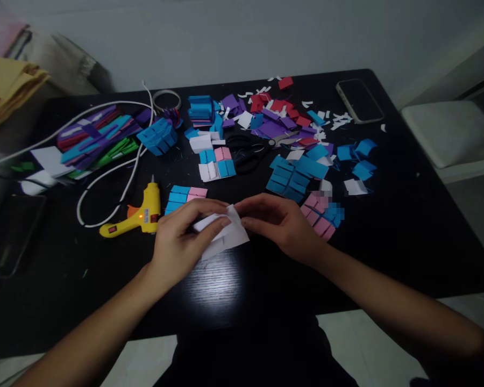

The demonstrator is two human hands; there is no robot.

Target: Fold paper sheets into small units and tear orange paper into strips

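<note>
A small white sheet of paper (234, 232) is held up above the near part of the black table. My left hand (185, 231) grips it from the left, thumb on top, with a folded white strip under the thumb. At the sheet's right edge, my right hand (288, 223) pinches the corner between thumb and fingers. Behind my left hand lies a blue and pink folded-paper block (179, 196), partly covered. A pink and blue block (317, 215) rests just beyond my right wrist, next to a larger blue one (292, 177).
A yellow glue gun (147, 209) with a lit light lies left of my hands, its white cable (135, 174) looping behind. Black-handled scissors (250, 153) sit among coloured paper scraps (278, 121). Bundled paper strips (99, 137) are at left, a tape roll (166, 100) behind, a phone (358, 101) far right.
</note>
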